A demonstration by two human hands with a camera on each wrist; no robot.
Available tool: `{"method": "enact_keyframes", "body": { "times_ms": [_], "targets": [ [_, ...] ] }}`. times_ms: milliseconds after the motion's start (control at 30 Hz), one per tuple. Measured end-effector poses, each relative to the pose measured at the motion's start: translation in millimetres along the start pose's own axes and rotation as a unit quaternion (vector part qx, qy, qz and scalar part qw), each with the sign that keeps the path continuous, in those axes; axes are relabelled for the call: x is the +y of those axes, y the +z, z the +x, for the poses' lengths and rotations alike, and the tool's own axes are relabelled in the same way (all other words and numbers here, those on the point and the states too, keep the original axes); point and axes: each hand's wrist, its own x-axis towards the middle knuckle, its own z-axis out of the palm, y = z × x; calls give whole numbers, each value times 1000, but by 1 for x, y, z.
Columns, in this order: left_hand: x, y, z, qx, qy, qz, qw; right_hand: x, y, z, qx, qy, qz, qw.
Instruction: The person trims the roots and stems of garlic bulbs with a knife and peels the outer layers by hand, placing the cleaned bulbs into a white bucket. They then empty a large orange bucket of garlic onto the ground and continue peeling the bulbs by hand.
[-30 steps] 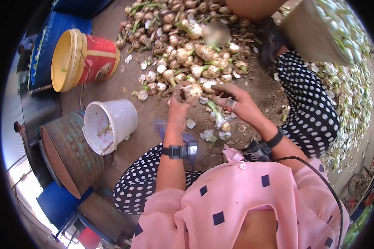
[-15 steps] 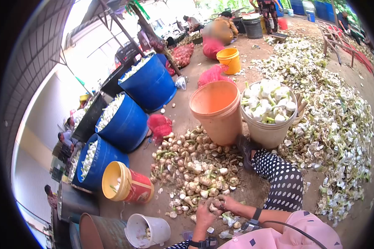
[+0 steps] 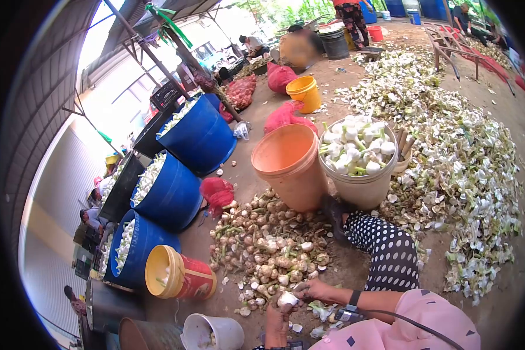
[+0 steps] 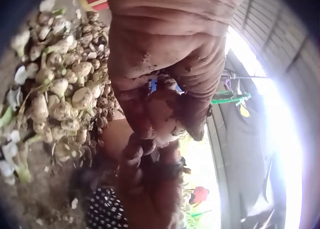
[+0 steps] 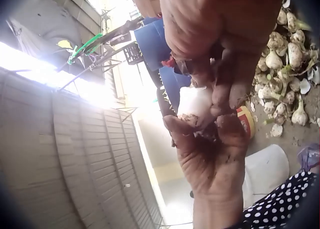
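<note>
A partly peeled white garlic bulb point(image 3: 287, 299) is held between both hands at the lower middle of the head view. The left hand point(image 3: 278, 318) grips it from below with curled fingers; in the right wrist view this bulb point(image 5: 196, 104) shows a smooth white side and a brown root end. The right hand point(image 3: 316, 290) pinches at its upper right side, its fingertips meeting the left ones. Soil coats both hands. In the left wrist view the bulb point(image 4: 165, 116) is largely covered by fingers. Just ahead lies a heap of unpeeled garlic point(image 3: 268, 245).
An orange bucket point(image 3: 291, 175) and a bucket of peeled garlic point(image 3: 361, 189) stand beyond the heap. A red-yellow bucket point(image 3: 195, 277) and a white bucket point(image 3: 230, 333) are at left, near blue tubs point(image 3: 169, 195). Peelings point(image 3: 466, 175) cover the right ground.
The head view has tilted up from the lap to the wider yard. Both hands remain together at the bulb, which now shows a whiter surface.
</note>
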Motion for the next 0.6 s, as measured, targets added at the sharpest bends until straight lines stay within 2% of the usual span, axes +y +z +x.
{"method": "enact_keyframes", "body": {
  "times_ms": [67, 133, 200, 233, 267, 300, 333, 367, 400, 433, 467, 500, 533, 567, 600],
  "targets": [
    [-7, 4, -1, 81, 76, 126, 986, 0, 3, 2, 20, -13, -18, 1000],
    [-2, 11, -3, 81, 85, 148, 982, -1, 0, 4, 40, -20, -41, 998],
    [2, 16, -8, 29, 67, -28, 997, -5, -6, 6, 60, -34, -107, 992],
    [-1, 16, -6, 48, 61, -41, 996, -4, -6, 6, 72, -72, -114, 988],
    [0, 22, -6, 95, 61, 10, 994, -12, -4, 3, 95, -74, -202, 972],
    [-8, 17, -1, 107, 75, 56, 990, -1, -6, 8, 140, -175, -372, 901],
    [-18, 4, 8, 139, 83, 207, 965, 6, -9, 11, 134, -204, -404, 882],
    [-10, 8, 11, 156, 79, 396, 902, 6, -7, 9, 124, -245, -391, 879],
    [-5, 9, 7, 137, 46, 354, 924, 7, -11, 10, 89, -181, -328, 923],
    [-17, -15, 9, 92, 120, 308, 939, 0, -12, 5, 82, -124, -260, 954],
    [-8, -11, 3, 21, 88, 104, 990, -26, -1, -8, 64, -78, -123, 987],
    [0, -1, -4, 64, 71, 35, 995, -29, 0, -6, 73, -33, -69, 994],
    [2, -8, -4, 63, 59, 40, 995, -19, -8, -2, 36, -54, -8, 998],
    [8, -8, -4, 95, 28, 89, 991, -36, 15, -10, 76, -48, -22, 996],
    [-1, -4, 4, 86, 96, 36, 991, -33, 10, -6, 47, -72, -139, 987]
  ]
}}
